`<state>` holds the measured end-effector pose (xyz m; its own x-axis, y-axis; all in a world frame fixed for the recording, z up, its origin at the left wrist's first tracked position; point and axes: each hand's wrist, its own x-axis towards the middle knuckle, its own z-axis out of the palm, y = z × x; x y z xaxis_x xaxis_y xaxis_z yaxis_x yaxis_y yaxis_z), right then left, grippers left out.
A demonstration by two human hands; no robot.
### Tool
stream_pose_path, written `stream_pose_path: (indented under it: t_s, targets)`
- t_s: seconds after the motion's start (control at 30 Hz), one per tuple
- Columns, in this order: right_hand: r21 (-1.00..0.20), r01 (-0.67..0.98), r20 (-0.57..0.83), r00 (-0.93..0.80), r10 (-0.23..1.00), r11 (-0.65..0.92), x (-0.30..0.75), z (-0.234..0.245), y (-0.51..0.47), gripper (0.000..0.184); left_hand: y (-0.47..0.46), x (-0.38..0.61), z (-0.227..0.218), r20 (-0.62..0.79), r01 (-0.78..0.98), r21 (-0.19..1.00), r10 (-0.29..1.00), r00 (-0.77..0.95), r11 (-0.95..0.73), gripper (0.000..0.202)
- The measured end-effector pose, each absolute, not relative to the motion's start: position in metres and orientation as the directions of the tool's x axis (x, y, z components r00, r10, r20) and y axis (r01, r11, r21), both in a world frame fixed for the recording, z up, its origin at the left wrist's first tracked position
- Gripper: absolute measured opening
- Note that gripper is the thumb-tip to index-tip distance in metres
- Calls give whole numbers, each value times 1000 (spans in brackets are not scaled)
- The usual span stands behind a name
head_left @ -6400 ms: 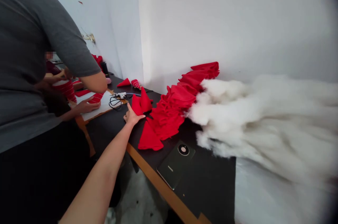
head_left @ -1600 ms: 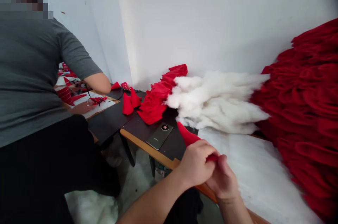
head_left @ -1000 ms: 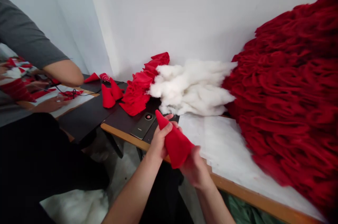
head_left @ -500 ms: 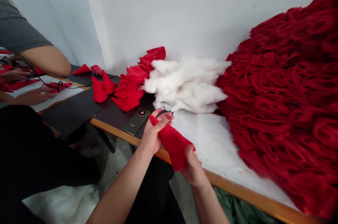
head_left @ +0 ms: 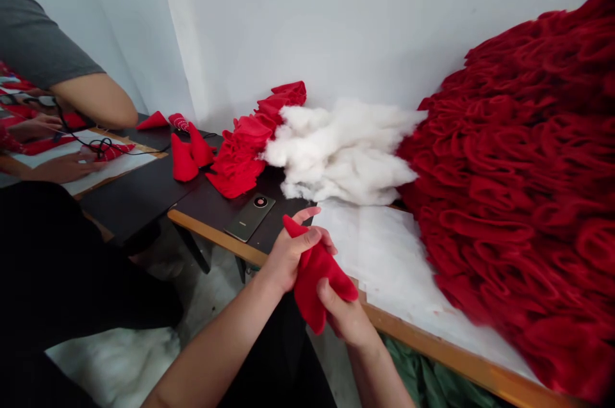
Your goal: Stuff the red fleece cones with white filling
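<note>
Between my two hands, over the table's front edge, is a red felt cone-shaped piece (head_left: 314, 277), its narrow tip up and to the left. My left hand (head_left: 288, 254) wraps the tip end, thumb across the front and some fingertips showing behind. At the wide lower end, my right hand (head_left: 342, 312) grips the felt with the thumb pressed on its face; its other fingers are hidden behind. The cloth is creased in the middle. A pile of white stuffing (head_left: 346, 152) lies on the table just beyond my hands.
A large heap of red felt pieces (head_left: 519, 203) fills the right side. A smaller red stack (head_left: 245, 145), a dark phone (head_left: 250, 219) and standing red cones (head_left: 183, 158) are left of the stuffing. Far left, a co-worker's hand (head_left: 62, 166) works with red cloth. More stuffing (head_left: 120, 363) sits low left.
My hands have moved slightly lower and closer together. The red felt piece, flatter before, is now folded and creased, with my right thumb further in on its face.
</note>
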<state>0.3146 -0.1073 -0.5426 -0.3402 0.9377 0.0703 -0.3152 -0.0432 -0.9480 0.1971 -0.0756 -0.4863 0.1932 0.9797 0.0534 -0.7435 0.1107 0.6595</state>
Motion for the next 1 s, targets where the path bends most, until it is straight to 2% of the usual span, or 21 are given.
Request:
stream_pose_path:
  t_s: [0.13,0.2,0.27,0.37,0.47,0.57,0.63,0.73,0.83,1.0]
  targets:
    - [-837,-545,39,-138,990,-43,303,-540,-119,41,-77,200,-489,64,-804,589,988,143,78,49]
    - [-805,-592,56,-148,987,-43,303,-539,-123,42,-81,202,-487,70,-802,590,984,161,89,49]
    - [-840,-538,100,-276,956,-67,308,-539,-125,45,-85,203,-484,92,-771,628,973,214,110,50]
    - [-938,-347,154,-430,890,-5,320,-538,-122,49,-90,203,-481,105,-713,685,948,301,150,51]
    - [-965,-257,159,-436,886,46,323,-535,-119,47,-91,200,-482,90,-679,706,926,366,200,42]
    - [-947,-319,109,-392,913,-25,315,-534,-116,52,-87,198,-487,101,-648,738,920,380,186,33]
    - [-914,-395,61,-344,937,-86,308,-531,-115,54,-82,195,-491,108,-674,724,942,317,144,32]
    - [-860,-491,-27,-229,973,-139,304,-526,-112,47,-71,188,-497,75,-749,658,984,160,72,32]
    - [-840,-500,-131,-191,973,-211,310,-521,-106,37,-56,179,-498,-14,-741,665,993,119,98,43]
    - [-776,-552,-241,-188,952,-305,319,-524,-93,40,-23,168,-492,-202,-743,654,979,13,145,48]
